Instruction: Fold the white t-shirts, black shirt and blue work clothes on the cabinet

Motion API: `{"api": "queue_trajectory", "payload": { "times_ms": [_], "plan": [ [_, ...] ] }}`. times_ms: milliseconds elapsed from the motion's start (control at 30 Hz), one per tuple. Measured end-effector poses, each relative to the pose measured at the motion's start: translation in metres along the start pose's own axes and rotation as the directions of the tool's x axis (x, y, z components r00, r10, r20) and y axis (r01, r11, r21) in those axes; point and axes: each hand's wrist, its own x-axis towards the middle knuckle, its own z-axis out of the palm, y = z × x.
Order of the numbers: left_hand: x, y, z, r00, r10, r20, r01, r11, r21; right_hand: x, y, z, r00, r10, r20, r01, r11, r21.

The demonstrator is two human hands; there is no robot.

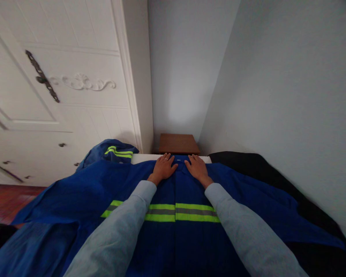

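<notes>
A blue work jacket [190,242] with yellow-green and grey reflective bands lies spread out in front of me, its sleeves reaching to both sides. My left hand [163,167] rests flat on it, just left of the collar [179,158], with the fingers spread. On the other side of the collar, my right hand [197,167] lies flat too, fingers apart. Both palms press on the cloth near the shoulders, and neither hand grips anything. The jacket's lower end runs out of view beneath my arms.
Another blue garment [118,151] with reflective stripes lies bunched at the far left. Black cloth [242,161] shows along the right, beside the grey wall [291,96]. Beyond the collar stands a brown wooden stand [178,143]. A white wardrobe [89,115] rises on the left.
</notes>
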Motion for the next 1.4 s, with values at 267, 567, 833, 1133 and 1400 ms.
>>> {"api": "queue_trajectory", "payload": {
  "times_ms": [267, 567, 833, 1133, 1400],
  "plan": [
    [0.0010, -0.0016, 0.0031, 1.000, 0.007, -0.011, -0.007, 1.000, 0.006, -0.0008, -0.0009, -0.0017, 1.000, -0.001, -0.009, 0.001, 1.000, -0.010],
    [0.0014, -0.0020, 0.0037, 1.000, 0.011, -0.010, -0.011, 1.000, -0.013, 0.0004, 0.0008, 0.0000, 1.000, 0.004, 0.008, -0.004, 1.000, 0.016],
    [0.0020, -0.0032, 0.0044, 1.000, 0.014, -0.011, -0.014, 1.000, -0.007, 0.0000, -0.0004, -0.0008, 1.000, 0.013, 0.007, -0.013, 1.000, 0.018],
    [0.0016, -0.0013, 0.0031, 1.000, -0.001, -0.013, 0.000, 1.000, -0.006, -0.0001, -0.0001, 0.0000, 1.000, -0.006, -0.013, 0.006, 1.000, -0.007],
    [0.0003, -0.0007, 0.0001, 1.000, 0.000, 0.004, 0.000, 1.000, -0.001, 0.0001, -0.0008, -0.0016, 1.000, -0.002, 0.008, 0.001, 1.000, 0.004]
  ]
}}
